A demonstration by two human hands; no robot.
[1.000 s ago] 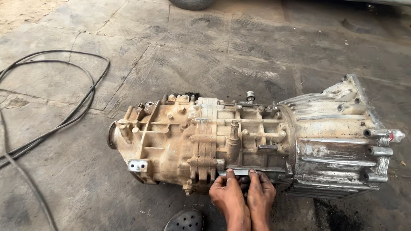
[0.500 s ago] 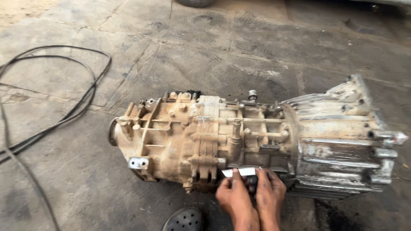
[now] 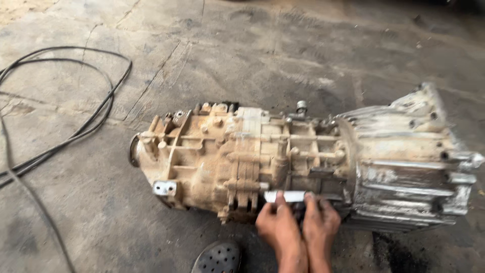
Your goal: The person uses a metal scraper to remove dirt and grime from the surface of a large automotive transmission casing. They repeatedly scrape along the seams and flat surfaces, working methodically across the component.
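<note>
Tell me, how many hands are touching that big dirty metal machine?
2. The left hand and the right hand rest side by side against the gearbox, at its near lower edge, just under a small pale strip. No other hands show.

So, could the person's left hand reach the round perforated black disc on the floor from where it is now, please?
Probably yes: the left hand rests on the gearbox edge, and the perforated disc lies just below-left on bare concrete floor, with nothing between.

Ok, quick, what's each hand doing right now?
Left hand: fingers on the pale bar at the gearbox side; grip cannot be told.
Right hand: fingertips against the gearbox beside it; holding nothing visible.
</note>
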